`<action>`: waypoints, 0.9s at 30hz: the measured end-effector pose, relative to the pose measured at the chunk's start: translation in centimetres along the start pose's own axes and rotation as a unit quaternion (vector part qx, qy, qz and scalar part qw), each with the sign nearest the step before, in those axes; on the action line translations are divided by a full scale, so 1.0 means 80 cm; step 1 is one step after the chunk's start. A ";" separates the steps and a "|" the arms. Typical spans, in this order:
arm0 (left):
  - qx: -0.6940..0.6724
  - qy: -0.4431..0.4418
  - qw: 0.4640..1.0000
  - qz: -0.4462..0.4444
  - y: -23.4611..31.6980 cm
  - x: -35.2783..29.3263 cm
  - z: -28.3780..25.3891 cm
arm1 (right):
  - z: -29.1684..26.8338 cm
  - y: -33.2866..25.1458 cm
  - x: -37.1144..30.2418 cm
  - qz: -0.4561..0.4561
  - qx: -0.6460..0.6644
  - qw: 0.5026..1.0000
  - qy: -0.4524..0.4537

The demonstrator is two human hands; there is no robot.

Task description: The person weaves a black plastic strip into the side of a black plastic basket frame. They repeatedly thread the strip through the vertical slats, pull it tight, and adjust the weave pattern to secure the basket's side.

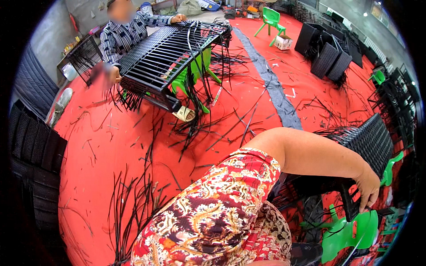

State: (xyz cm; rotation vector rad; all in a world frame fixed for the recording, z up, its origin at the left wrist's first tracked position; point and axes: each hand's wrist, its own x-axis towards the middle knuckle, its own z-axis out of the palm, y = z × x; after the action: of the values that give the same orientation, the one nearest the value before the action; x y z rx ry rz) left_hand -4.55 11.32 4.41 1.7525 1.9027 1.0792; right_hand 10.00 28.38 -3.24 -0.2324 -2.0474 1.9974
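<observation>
My left arm, in a red patterned sleeve, bends across to the right. My left hand (368, 188) hangs at the corner of a black frame, its fingers pointing down and drawn together. What they grip, if anything, is too small to make out. Beside the forearm stands a black woven rattan piece (366, 139), loose strips trailing from its far side. Its black frame edge (349, 201) runs down next to my fingers. Below the hand is a green plastic chair (366, 228), partly covered by dark parts. My right hand is out of view.
A co-worker in a patterned shirt (128, 37) handles a slatted black frame (164, 53) above a green chair (204, 62). Black strips (133, 204) litter the red floor covering (97, 164). Woven pieces (328, 57) stand far right, others (31, 146) at left.
</observation>
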 end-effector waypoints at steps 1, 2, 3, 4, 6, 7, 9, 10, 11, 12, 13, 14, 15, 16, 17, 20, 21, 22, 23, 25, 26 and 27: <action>-0.009 -0.001 1.000 -0.001 0.000 0.000 -0.001 | -0.003 -0.002 0.001 0.001 0.001 1.000 -0.001; -0.007 -0.004 1.000 0.007 0.000 0.000 -0.001 | -0.006 -0.003 0.003 0.003 0.004 1.000 -0.002; -0.005 -0.006 1.000 0.015 -0.001 0.000 -0.001 | -0.018 -0.014 -0.008 -0.014 -0.003 1.000 0.005; -0.004 -0.009 1.000 0.024 -0.001 0.000 0.000 | -0.005 -0.003 0.000 0.002 0.013 1.000 -0.004; 0.005 -0.010 1.000 0.008 0.001 0.003 -0.001 | -0.009 -0.002 0.004 0.001 0.018 1.000 -0.002; 0.009 -0.010 1.000 0.000 0.002 0.005 -0.001 | -0.008 -0.003 0.004 0.004 0.026 1.000 -0.007; -0.018 -0.009 1.000 0.023 0.000 0.009 -0.001 | -0.010 -0.003 0.006 0.002 0.025 1.000 -0.004; -0.034 -0.011 0.999 0.035 -0.002 0.012 0.002 | -0.009 -0.001 0.006 0.004 0.025 1.000 -0.003; -0.042 0.000 0.998 0.039 -0.002 0.013 0.004 | -0.007 0.000 0.004 0.008 0.032 0.999 -0.003; -0.049 0.010 0.998 0.041 -0.001 0.012 0.006 | -0.009 0.002 0.005 0.010 0.034 0.999 -0.002; -0.056 0.021 0.997 0.043 -0.001 0.012 0.007 | -0.009 0.002 0.003 0.013 0.038 0.999 -0.003; -0.052 0.018 0.997 0.045 -0.004 0.015 0.006 | -0.010 0.004 0.003 0.017 0.041 0.999 -0.004; -0.048 0.014 0.998 0.048 -0.008 0.021 0.005 | -0.010 0.004 0.000 0.018 0.047 0.999 -0.004; -0.044 0.011 0.998 0.052 -0.010 0.024 0.005 | -0.012 0.004 -0.002 0.021 0.051 0.998 -0.004; -0.047 0.010 0.998 0.044 -0.011 0.024 0.006 | -0.012 0.005 -0.004 0.023 0.056 0.998 -0.005; -0.061 0.005 0.997 0.037 -0.010 0.025 0.007 | -0.019 0.007 -0.009 0.032 0.076 0.997 -0.002; -0.070 0.003 0.997 0.043 -0.011 0.028 0.010 | -0.025 0.009 -0.012 0.037 0.087 0.996 0.003; -0.078 0.002 0.996 0.050 -0.012 0.030 0.012 | -0.029 0.009 -0.015 0.041 0.097 0.994 0.003; -0.078 0.003 0.996 0.050 -0.014 0.031 0.012 | -0.030 0.008 -0.017 0.043 0.108 0.993 0.003; -0.076 -0.001 0.996 0.049 -0.019 0.028 0.006 | -0.033 0.007 -0.012 0.049 0.135 0.990 0.005; -0.075 -0.002 0.996 0.048 -0.020 0.028 0.005 | -0.038 0.008 -0.008 0.053 0.151 0.987 0.010; -0.082 -0.008 0.996 0.046 -0.018 0.031 0.008 | -0.044 0.008 -0.004 0.059 0.169 0.984 0.016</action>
State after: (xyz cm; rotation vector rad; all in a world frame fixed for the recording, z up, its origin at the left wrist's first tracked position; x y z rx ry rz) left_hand -5.62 13.91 3.56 1.7657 1.6868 1.2118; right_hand 11.36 31.67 -3.89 -0.3181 -1.6721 2.3544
